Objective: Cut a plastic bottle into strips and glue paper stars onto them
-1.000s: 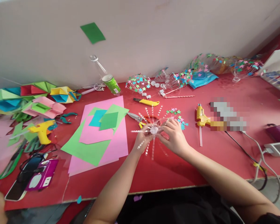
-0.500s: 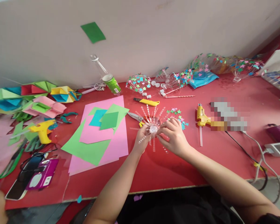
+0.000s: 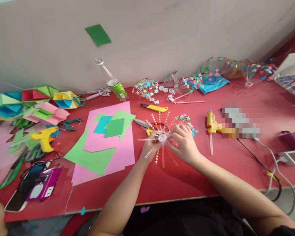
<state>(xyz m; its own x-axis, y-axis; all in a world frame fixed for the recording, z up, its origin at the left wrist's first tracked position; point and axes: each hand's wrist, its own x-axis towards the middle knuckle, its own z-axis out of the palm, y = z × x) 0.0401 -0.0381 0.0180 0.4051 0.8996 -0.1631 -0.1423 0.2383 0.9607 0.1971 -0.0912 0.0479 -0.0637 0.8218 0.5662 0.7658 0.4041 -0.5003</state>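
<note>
Here | left hand (image 3: pixel 149 150): gripping clear fringed plastic (image 3: pixel 162 138) | right hand (image 3: pixel 186 144): pinching its side

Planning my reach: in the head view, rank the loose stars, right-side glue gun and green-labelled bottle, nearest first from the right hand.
1. Loose stars, just beyond the right hand.
2. Right-side glue gun, to the hand's right.
3. Green-labelled bottle, back left.

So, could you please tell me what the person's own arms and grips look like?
The left grip and right grip are ungloved hands. The left arm and right arm are bare below the elbow, with no watch visible. A black sleeve shows at lower right, along with a black top.
</note>
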